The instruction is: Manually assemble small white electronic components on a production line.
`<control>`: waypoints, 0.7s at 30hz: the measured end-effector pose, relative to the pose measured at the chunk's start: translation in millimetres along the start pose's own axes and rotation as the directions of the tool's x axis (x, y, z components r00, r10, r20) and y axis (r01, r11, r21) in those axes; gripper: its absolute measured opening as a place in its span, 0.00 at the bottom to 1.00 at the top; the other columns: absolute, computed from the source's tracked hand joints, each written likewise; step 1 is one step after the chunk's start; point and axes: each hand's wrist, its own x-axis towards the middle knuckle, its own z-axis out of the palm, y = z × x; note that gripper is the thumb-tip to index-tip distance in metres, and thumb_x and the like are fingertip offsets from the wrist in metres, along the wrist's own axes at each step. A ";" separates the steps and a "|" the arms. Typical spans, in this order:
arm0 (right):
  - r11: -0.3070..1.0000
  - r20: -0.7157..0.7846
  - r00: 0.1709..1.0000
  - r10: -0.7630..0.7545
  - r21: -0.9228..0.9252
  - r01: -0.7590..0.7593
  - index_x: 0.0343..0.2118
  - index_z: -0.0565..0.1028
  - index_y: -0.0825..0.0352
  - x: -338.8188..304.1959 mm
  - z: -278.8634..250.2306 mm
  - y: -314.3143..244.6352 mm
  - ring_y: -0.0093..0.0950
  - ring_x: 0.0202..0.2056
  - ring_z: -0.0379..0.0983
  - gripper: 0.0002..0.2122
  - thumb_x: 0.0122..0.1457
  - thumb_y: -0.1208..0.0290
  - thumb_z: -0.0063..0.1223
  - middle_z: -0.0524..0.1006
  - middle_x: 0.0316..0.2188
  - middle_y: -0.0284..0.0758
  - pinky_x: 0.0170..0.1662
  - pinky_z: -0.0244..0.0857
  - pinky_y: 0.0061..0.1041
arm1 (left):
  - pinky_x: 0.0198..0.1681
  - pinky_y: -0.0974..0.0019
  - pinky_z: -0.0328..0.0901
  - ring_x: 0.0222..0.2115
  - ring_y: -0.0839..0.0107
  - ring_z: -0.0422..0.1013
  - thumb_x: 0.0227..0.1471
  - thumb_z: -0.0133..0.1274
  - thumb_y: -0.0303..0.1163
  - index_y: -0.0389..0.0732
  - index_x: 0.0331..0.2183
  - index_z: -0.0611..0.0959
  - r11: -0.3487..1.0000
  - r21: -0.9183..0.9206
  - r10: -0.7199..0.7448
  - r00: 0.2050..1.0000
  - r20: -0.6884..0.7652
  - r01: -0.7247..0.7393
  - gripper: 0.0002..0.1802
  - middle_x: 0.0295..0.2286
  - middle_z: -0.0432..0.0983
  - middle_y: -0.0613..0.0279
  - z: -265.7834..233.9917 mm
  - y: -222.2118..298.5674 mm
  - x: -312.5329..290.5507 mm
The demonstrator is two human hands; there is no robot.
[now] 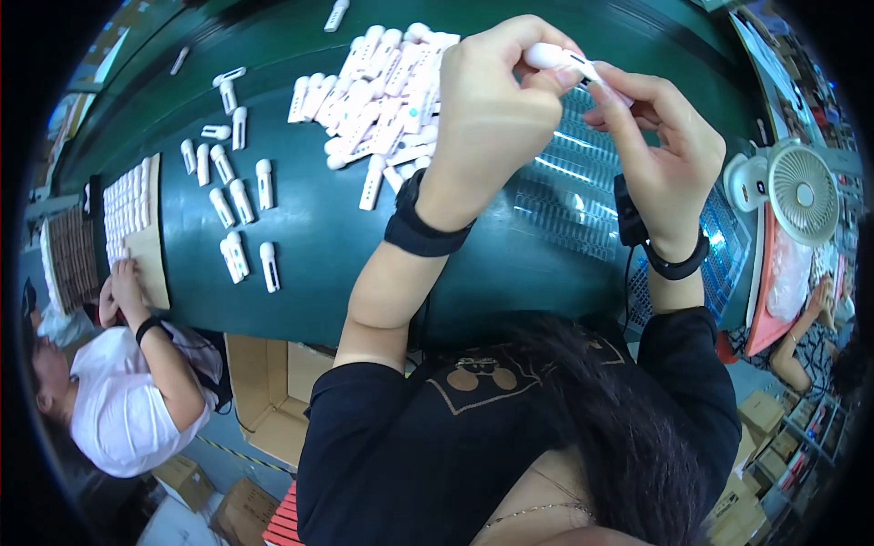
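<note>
Dark hair (628,446) hangs over a black T-shirt (373,455), lower centre. Thin black cord (629,287) below the right wrist: could snag if that arm swings. Left hand (505,105) and right hand (674,150) pinch one white round-headed wand (544,56), fingertips closed, upper right of centre; small grip, so a slip might drop it onto clear ribbed plastic trays (569,205). Heap of wands (382,77) beside left hand, easily knocked. Open green surface (337,264) left of the forearm, bounded by near edge and loose wands (264,187).
</note>
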 end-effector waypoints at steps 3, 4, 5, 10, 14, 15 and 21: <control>0.988 0.061 0.996 0.070 0.131 -0.077 0.34 0.71 0.74 9.8 5.9 16.5 0.20 0.26 0.72 0.09 0.49 0.79 0.49 0.73 0.25 0.35 0.29 0.65 0.13 | 0.25 0.73 0.63 0.24 0.73 0.71 0.37 0.55 0.31 0.39 0.26 0.78 0.677 0.288 -0.692 0.719 -0.064 0.677 0.09 0.21 0.74 0.57 -6.3 22.4 15.1; 0.950 0.140 0.979 0.146 0.255 -0.178 0.35 0.71 0.73 17.4 8.6 29.2 0.19 0.25 0.71 0.09 0.50 0.77 0.48 0.73 0.24 0.35 0.29 0.65 0.13 | 0.25 0.73 0.63 0.24 0.73 0.71 0.37 0.55 0.31 0.39 0.26 0.78 0.675 0.303 -0.689 0.721 -0.069 0.673 0.09 0.21 0.74 0.57 -12.6 24.4 22.6; 0.887 0.232 0.950 0.210 0.362 -0.285 0.35 0.71 0.73 24.8 11.8 44.0 0.19 0.25 0.71 0.09 0.50 0.76 0.48 0.73 0.24 0.34 0.29 0.65 0.12 | 0.25 0.73 0.63 0.22 0.73 0.70 0.36 0.55 0.30 0.37 0.27 0.78 0.622 0.426 -0.691 0.716 -0.096 0.657 0.10 0.21 0.73 0.58 -21.0 24.7 29.8; 0.879 0.304 0.894 0.329 0.246 -0.407 0.35 0.71 0.71 69.0 28.9 166.3 0.20 0.24 0.71 0.09 0.53 0.72 0.46 0.73 0.22 0.34 0.29 0.66 0.14 | 0.27 0.75 0.61 0.24 0.78 0.68 0.41 0.53 0.38 0.37 0.31 0.77 0.261 0.834 -0.667 0.715 -0.209 0.486 0.15 0.24 0.73 0.64 -121.8 -52.8 55.0; 0.722 0.454 0.716 0.530 0.202 -0.662 0.36 0.71 0.70 64.1 59.6 210.3 0.23 0.28 0.71 0.13 0.50 0.68 0.49 0.73 0.26 0.37 0.32 0.68 0.19 | 0.38 0.59 0.62 0.35 0.51 0.67 0.33 0.51 0.55 0.39 0.25 0.79 -0.276 0.908 -0.759 0.508 -0.408 0.316 0.27 0.31 0.72 0.47 -245.6 -153.6 38.2; 0.735 0.476 0.702 0.530 0.156 -0.660 0.37 0.70 0.70 67.9 72.0 205.2 0.25 0.31 0.71 0.15 0.48 0.66 0.51 0.73 0.28 0.39 0.34 0.67 0.21 | 0.39 0.60 0.61 0.36 0.53 0.67 0.33 0.52 0.54 0.39 0.27 0.79 -0.309 0.894 -0.796 0.426 -0.430 0.324 0.26 0.32 0.71 0.48 -283.3 -161.8 26.6; 0.929 0.196 0.929 0.313 -0.266 -0.257 0.41 0.67 0.68 47.8 30.6 173.5 0.32 0.37 0.68 0.23 0.44 0.59 0.55 0.68 0.39 0.41 0.41 0.62 0.26 | 0.31 0.65 0.62 0.26 0.62 0.70 0.36 0.55 0.47 0.38 0.25 0.80 -0.412 0.875 -0.792 0.376 -0.481 0.252 0.20 0.24 0.74 0.55 -239.4 -155.8 41.6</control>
